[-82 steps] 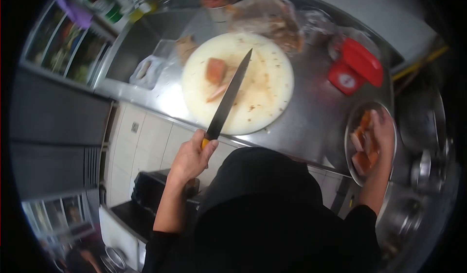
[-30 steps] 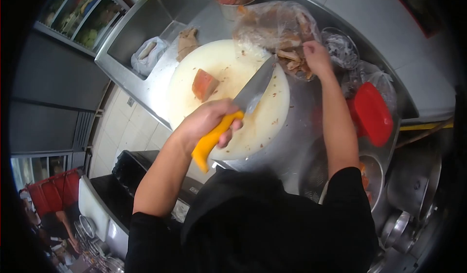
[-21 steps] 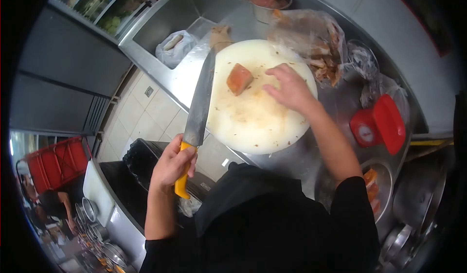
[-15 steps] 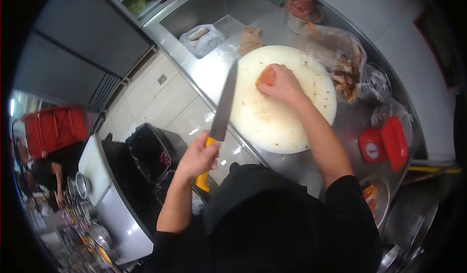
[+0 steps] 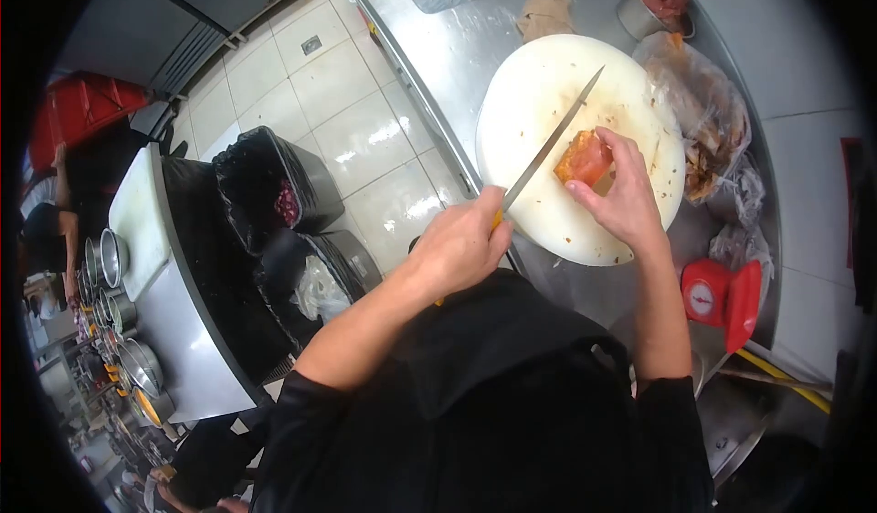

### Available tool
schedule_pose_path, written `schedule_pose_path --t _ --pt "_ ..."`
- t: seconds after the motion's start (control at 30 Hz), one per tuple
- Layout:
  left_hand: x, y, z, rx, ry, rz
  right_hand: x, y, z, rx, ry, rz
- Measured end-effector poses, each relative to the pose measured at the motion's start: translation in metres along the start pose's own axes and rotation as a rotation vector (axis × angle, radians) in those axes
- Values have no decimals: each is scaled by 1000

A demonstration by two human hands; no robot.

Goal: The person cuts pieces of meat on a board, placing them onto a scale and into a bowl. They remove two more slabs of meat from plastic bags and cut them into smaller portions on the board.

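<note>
My left hand (image 5: 459, 246) grips the yellow handle of a long knife (image 5: 554, 140). Its blade slants up and rightward over a round white cutting board (image 5: 513, 93), just left of a chunk of orange-red meat (image 5: 585, 158) with a browned side. Whether the blade touches the board cannot be made out. My right hand (image 5: 626, 193) holds the chunk from the right, thumb at its near end and fingers at its far end. Small brown crumbs lie scattered over the board.
Along the counter's right side are a plastic bag of browned scraps (image 5: 708, 125), a metal pot of reddish meat (image 5: 658, 6) and a red scale (image 5: 717, 296). A brown cloth-like piece (image 5: 545, 12) lies behind the board. Black-lined bins (image 5: 274, 184) stand left. Other people work far left.
The knife has swung from the board's left edge to over its middle, beside the meat. My right hand's grip has shifted to the chunk's ends. The view has turned and shifted.
</note>
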State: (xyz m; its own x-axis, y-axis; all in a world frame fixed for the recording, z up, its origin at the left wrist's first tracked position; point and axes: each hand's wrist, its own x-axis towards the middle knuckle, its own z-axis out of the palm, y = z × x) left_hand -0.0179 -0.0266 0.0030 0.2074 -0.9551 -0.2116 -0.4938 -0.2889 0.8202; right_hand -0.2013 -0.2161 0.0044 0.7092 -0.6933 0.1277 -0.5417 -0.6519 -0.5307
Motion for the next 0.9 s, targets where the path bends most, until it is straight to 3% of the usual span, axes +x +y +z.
schedule_pose_path --t 0.17,0.37,0.47,0.57,0.7,0.9 --pt "8 11 3 6 5 10 0 15 4 148 -48 140" --pt "19 8 4 51 -29 -71 2 -16 6 -160 -16 -131" --pt "21 9 -1 45 -56 -99 4 7 19 -45 -73 -38" --pt "14 10 -4 28 -30 -59 -26 66 35 418 174 -41" --pt "5 5 0 147 -78 -13 -55 62 10 241 78 -35" --pt "5 39 -1 304 -176 -71 -51 48 2 335 182 112"
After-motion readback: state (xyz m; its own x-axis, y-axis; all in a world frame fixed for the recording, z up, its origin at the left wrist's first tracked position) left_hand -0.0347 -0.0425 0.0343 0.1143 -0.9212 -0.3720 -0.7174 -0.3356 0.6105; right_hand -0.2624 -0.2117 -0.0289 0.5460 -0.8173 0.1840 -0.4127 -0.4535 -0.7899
